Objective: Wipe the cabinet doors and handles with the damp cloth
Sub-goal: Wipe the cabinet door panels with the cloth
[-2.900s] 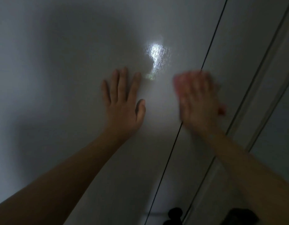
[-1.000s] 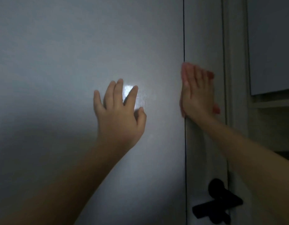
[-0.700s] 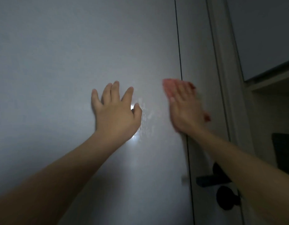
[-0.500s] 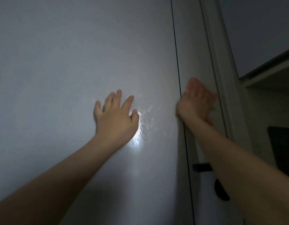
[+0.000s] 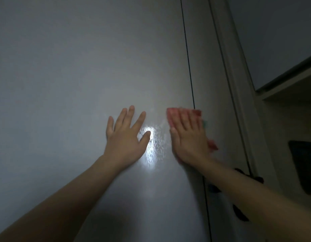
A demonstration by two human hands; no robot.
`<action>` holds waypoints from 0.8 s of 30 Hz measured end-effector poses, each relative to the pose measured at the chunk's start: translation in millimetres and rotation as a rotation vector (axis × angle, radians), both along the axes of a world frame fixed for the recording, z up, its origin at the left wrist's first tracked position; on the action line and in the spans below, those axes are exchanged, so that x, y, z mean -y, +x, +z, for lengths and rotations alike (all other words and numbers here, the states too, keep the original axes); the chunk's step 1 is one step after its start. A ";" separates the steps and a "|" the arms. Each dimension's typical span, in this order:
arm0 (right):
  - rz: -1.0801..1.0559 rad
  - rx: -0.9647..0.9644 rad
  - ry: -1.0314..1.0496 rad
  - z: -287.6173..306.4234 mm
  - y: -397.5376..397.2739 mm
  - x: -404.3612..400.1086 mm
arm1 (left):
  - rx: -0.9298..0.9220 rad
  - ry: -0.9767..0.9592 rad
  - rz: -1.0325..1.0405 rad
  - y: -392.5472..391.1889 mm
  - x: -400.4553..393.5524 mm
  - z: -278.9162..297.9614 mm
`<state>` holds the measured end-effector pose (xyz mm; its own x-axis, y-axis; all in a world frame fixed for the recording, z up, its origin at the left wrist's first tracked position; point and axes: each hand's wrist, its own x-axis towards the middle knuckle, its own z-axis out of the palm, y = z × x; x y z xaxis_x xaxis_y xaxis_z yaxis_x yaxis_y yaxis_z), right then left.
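**Flat palm presses cloth to door at the seam**

The right hand (image 5: 189, 138) lies flat on a pink cloth (image 5: 174, 113), its fingers straight and close together, pressing the cloth against the wide door (image 5: 81, 75). The cloth shows above the fingertips and again as a small fold below the hand's right side; a greenish edge peeks out beside the little finger. It sits at the door's right edge, across the dark seam (image 5: 188, 58) that parts this door from the narrow door (image 5: 203, 67) to its right.

The left hand (image 5: 125, 137) rests on the wide door just left of the cloth, palm against the surface, fingers spread and straight, holding nothing. The two hands are near each other but apart. Between them a bright glare (image 5: 149, 147) sits on the door, mottled as if wet.

Below the right forearm, dark handle (image 5: 239, 213) parts show on the narrow door, mostly hidden by the arm. Right of that door runs a pale frame (image 5: 238, 84), and beyond it a shelf edge (image 5: 287, 81) and a dark object (image 5: 303, 168) at the right edge, too dim to tell.
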<state>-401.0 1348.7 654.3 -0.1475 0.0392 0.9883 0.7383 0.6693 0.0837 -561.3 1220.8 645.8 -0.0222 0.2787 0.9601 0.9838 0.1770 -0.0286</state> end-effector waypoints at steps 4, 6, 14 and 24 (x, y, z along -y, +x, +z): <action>-0.074 0.153 0.092 31.9 17.6 -8.4 | -0.022 -0.038 -0.153 -6.1 11.2 -2.1; -0.047 -0.143 -0.138 47.6 5.2 2.3 | 0.009 0.015 -0.214 -8.1 21.1 -8.2; 0.016 0.451 0.388 1.9 -69.6 51.8 | 0.144 0.233 -0.193 -60.5 61.4 -42.3; 0.088 0.388 0.393 -19.8 -140.4 99.3 | 0.093 0.258 0.029 -141.7 121.4 -64.7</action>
<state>-541.4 1249.4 634.5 -0.4898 -0.3505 0.7983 0.5462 0.5903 0.5943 -703.0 1099.4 581.1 -0.1183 0.0230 0.9927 0.9744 0.1951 0.1116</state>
